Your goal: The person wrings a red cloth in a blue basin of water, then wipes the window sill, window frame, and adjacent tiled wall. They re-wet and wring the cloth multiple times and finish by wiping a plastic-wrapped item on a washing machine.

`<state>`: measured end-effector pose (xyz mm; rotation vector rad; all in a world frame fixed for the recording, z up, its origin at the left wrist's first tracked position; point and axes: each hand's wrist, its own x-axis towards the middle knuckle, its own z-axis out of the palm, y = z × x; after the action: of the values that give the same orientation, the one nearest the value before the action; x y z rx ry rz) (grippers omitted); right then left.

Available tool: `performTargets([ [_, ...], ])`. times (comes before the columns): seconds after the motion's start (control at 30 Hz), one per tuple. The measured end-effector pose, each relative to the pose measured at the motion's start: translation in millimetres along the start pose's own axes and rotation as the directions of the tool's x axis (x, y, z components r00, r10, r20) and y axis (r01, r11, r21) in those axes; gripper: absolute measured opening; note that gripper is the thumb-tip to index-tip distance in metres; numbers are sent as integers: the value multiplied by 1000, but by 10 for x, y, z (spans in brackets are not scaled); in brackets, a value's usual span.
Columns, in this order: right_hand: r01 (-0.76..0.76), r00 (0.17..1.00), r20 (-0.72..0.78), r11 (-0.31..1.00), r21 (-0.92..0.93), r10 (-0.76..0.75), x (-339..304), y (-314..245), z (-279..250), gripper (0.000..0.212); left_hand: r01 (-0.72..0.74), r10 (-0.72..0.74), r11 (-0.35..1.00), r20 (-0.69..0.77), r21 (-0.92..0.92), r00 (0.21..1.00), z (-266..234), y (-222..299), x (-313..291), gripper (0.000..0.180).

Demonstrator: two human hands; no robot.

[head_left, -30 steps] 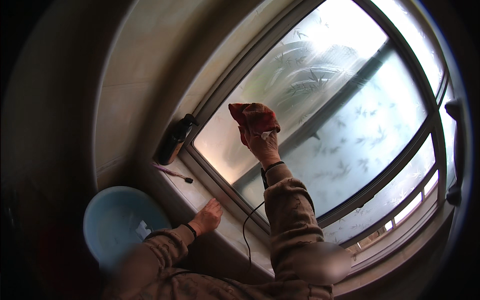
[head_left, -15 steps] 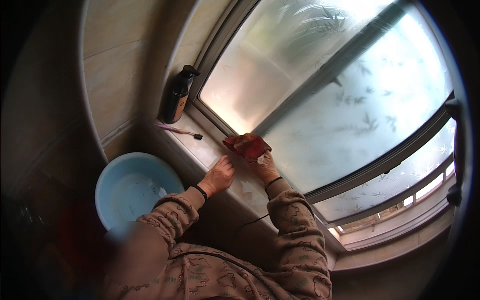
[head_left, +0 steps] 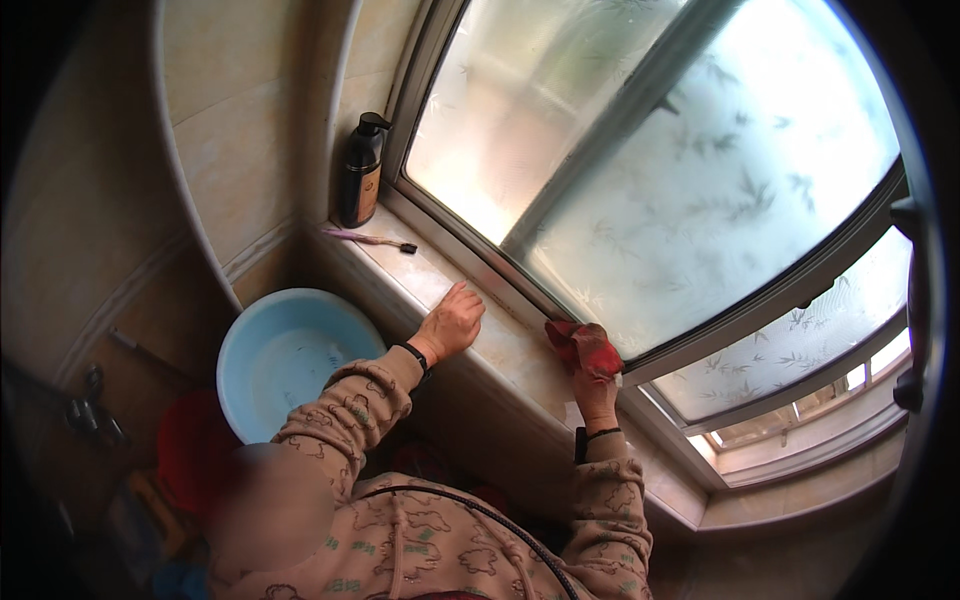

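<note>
Below the frosted, leaf-patterned glass window, the right hand has its fingers clamped on a crumpled red cloth at the window's lower frame. The left hand, fingers loosely curled together, rests by the front edge of the window's pale stone sill, which stretches between the hands.

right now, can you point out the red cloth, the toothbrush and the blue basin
Red cloth [head_left: 588,349], head view: the middle of its bunched folds.
Toothbrush [head_left: 368,239], head view: its handle, about midway along.
Blue basin [head_left: 240,358], head view: the inner wall on its left side.
</note>
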<state>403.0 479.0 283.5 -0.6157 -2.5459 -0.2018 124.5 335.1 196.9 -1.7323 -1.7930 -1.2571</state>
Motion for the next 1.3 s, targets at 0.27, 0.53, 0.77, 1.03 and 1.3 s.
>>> performTargets([
  [0.27,-285,835,330,-167,944,440,33,-838,14,28,-50,49,938,-10,-343,999,-39,987,-81,82],
  [0.53,-507,850,477,-97,857,-223,331,-1728,98,53,312,-407,804,-87,-506,909,-855,564,-531,59],
  [0.77,-109,990,43,551,828,132,107,-1526,472,27,247,-28,943,-687,222,727,-2557,-537,471,35],
  [1.03,-145,948,-117,729,669,296,-134,-1060,687,12,-99,394,432,-89,896,915,-3036,-1390,1224,32],
  [1.3,-118,951,-156,776,619,268,-131,-1125,610,14,-187,311,505,25,842,950,-2808,-1706,806,25],
])
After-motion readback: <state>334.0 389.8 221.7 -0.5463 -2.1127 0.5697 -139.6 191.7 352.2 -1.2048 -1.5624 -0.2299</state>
